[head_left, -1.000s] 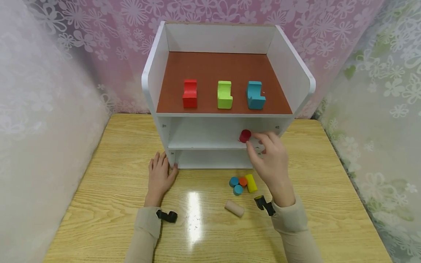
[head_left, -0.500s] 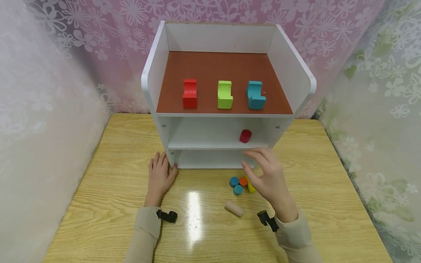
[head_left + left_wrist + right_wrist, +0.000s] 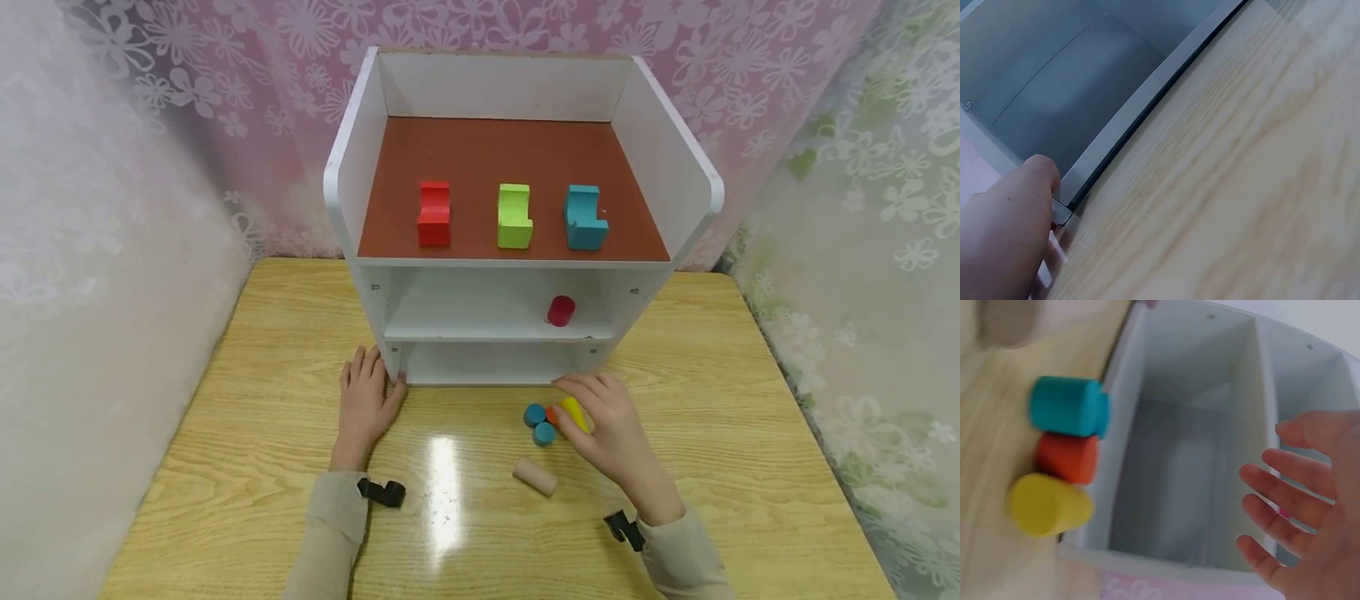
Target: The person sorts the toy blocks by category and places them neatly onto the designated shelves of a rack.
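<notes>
My right hand [image 3: 603, 429] hovers over the small blocks on the table, thumb and fingers apart and holding nothing. Beneath it, an orange cylinder [image 3: 552, 415] is partly covered and a yellow cylinder [image 3: 574, 412] lies beside it. Two blue cylinders [image 3: 535, 415] stand just left of these. Closer to me lies a beige cylinder [image 3: 536, 476]. My left hand [image 3: 365, 404] rests at the lower left corner of the white shelf unit [image 3: 498, 263], its thumb against that corner in the left wrist view. One dark red cylinder [image 3: 561, 311] stands on the middle shelf.
On the brown top board [image 3: 480, 150] stand a red notched block [image 3: 434, 215], a lime green one [image 3: 514, 217] and a teal one [image 3: 586, 218]. Tall side panels flank the board. A wooden table [image 3: 285, 333] carries everything, and patterned curtains [image 3: 292, 100] hang behind.
From beside the dark red cylinder on the middle shelf, my right hand has come down and toward me to the loose cylinders. That cylinder stays on the shelf; my left hand keeps its place.
</notes>
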### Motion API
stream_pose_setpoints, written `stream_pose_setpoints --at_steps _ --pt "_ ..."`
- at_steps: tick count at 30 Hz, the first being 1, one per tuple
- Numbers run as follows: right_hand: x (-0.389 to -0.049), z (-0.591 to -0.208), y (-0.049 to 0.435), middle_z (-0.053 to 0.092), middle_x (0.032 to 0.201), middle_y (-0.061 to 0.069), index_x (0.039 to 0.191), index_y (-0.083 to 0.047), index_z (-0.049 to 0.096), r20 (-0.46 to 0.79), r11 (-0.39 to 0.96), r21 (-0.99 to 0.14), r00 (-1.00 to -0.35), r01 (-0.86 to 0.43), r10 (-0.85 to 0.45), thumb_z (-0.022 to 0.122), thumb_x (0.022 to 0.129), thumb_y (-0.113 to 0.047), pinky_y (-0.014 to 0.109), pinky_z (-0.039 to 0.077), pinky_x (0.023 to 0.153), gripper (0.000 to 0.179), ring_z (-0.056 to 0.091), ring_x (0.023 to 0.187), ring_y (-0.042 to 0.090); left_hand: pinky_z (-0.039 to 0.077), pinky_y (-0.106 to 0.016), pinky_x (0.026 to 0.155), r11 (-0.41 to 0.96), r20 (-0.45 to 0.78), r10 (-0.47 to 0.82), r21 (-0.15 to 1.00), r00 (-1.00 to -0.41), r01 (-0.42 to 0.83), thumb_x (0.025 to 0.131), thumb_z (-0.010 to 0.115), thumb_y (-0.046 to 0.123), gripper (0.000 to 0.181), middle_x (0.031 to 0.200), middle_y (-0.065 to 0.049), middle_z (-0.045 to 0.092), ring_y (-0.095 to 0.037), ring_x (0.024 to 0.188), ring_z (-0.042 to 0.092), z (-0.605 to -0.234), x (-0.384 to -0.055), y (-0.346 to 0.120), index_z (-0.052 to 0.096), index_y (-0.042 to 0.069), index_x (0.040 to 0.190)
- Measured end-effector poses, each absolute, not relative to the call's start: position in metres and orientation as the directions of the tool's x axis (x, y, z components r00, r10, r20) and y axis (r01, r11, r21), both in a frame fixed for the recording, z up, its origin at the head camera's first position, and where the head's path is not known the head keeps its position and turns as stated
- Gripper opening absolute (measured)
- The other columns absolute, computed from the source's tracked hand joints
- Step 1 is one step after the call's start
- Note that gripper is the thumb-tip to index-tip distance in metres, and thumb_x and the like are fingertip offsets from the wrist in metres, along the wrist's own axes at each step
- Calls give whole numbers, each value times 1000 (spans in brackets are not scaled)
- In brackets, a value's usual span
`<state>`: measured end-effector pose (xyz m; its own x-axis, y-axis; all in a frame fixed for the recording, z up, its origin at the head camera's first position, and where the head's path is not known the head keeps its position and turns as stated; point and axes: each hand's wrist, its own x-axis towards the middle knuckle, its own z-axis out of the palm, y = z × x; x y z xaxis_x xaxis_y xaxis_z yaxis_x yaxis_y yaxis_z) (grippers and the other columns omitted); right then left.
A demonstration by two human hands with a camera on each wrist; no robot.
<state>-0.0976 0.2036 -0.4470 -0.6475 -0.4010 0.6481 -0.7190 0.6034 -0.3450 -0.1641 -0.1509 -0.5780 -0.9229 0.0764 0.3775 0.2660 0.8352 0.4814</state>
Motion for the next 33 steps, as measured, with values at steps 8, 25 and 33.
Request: stream_pose_setpoints --at_steps 8,25,33 --pt "-101 -472 218 64 106 7 106 -6 67 582 648 -288 -666 -705 -467 60 91 -32 41 39 83 31 53 98 27 12 -58 109 839 375 78 476 -924 264 92 51 37 34 146 -8 37 -38 137 23 -578 -165 -152 57 8 110" --pt "-112 -503 234 63 109 4 108 -6 66 417 687 -246 -715 -684 -562 79 72 -21 48 39 86 42 52 103 25 12 -58 109 838 372 75 479 -925 261 93 47 40 37 146 -7 37 -38 138 22 -579 -165 -151 58 8 109" --pt "-119 -516 236 64 105 5 107 -7 67 396 694 -211 -709 -688 -583 78 70 -19 49 42 82 40 52 101 27 11 -57 110 842 364 74 476 -928 254 93 47 40 44 147 -6 36 -37 139 20 -581 -166 -151 55 8 122"
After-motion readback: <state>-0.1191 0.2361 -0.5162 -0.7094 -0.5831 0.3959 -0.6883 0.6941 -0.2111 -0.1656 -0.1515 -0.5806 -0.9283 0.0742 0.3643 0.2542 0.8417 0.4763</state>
